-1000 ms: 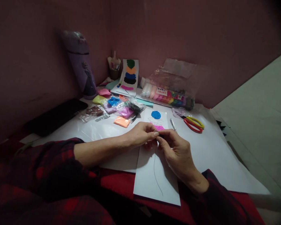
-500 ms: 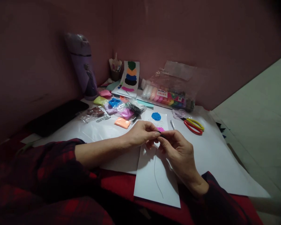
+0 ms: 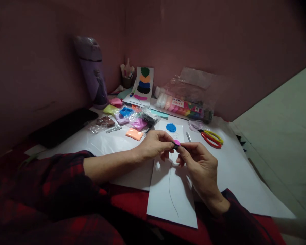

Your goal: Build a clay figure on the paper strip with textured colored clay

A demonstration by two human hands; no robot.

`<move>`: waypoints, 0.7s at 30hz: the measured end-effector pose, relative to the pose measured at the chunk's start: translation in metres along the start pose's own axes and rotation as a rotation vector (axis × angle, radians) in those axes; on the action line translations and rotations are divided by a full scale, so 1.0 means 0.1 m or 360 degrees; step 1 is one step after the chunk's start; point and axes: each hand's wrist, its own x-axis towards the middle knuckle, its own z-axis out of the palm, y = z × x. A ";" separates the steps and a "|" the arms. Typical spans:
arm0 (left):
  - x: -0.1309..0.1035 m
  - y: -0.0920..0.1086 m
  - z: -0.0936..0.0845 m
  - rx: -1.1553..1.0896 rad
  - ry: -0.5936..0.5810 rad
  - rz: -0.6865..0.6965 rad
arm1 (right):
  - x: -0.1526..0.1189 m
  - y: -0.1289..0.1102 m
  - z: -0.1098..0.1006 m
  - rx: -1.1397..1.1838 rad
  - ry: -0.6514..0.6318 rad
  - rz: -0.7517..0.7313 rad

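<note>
My left hand [image 3: 155, 145] and my right hand [image 3: 200, 162] meet over a white card [image 3: 164, 200]. Between their thumbs and fingertips they pinch a small piece of black modelling clay [image 3: 176, 146], partly hidden by the fingers. On the card above them is a round patch of blue clay [image 3: 171, 127]. Below that come white ridges and a bit of pink clay [image 3: 177, 142], partly covered by my fingers. A thin curved line [image 3: 169, 183] runs down the card's lower part.
Several bagged clay packets [image 3: 134, 134] lie to the left, near a dark tablet-like slab [image 3: 66, 127] and a purple bottle [image 3: 93, 78]. A sample card [image 3: 144, 85] leans at the back beside a clay pack [image 3: 181, 103]. Red-and-yellow-handled pliers [image 3: 211, 139] lie right, near a metal tool [image 3: 188, 136].
My right hand has shifted slightly right, away from my left, and more of the black clay shows between the fingertips. The whole view has moved a little.
</note>
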 end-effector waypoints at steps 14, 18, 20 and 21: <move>0.00 -0.05 -0.06 -0.0115 -0.0313 0.0078 | 0.06 0.03 -0.04 0.0001 0.0056 0.0036; 0.02 -0.08 -0.07 -0.0093 -0.0285 0.0042 | 0.04 -0.01 -0.02 0.0051 -0.0001 0.0066; 0.02 -0.09 -0.07 -0.0088 -0.0288 0.0033 | 0.03 -0.01 -0.01 0.0054 -0.0057 0.0047; 0.03 -0.09 -0.07 -0.0088 -0.0289 0.0031 | 0.02 -0.01 -0.01 0.0046 -0.0084 0.0019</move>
